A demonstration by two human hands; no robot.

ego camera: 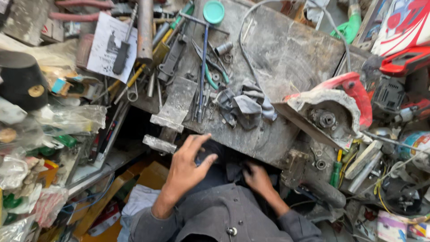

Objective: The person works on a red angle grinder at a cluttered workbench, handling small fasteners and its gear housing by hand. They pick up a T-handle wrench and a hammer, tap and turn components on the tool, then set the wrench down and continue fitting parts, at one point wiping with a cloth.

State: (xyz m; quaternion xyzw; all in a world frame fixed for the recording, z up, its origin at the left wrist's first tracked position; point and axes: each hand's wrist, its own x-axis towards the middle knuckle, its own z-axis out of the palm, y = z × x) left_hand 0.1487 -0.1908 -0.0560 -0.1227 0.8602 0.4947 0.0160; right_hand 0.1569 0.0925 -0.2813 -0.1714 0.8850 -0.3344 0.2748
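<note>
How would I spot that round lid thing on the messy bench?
Start at the grey, dusty workbench and look to its far edge. There, above the long blue-handled tool, lies a small teal lid. It is the only flat, round, bright teal thing among the dull metal tools.

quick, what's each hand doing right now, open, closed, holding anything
Left hand: open, fingers spread, holding nothing, just below the workbench edge.
Right hand: fingers curled on dark cloth at the lap; grip cannot be told.
</note>
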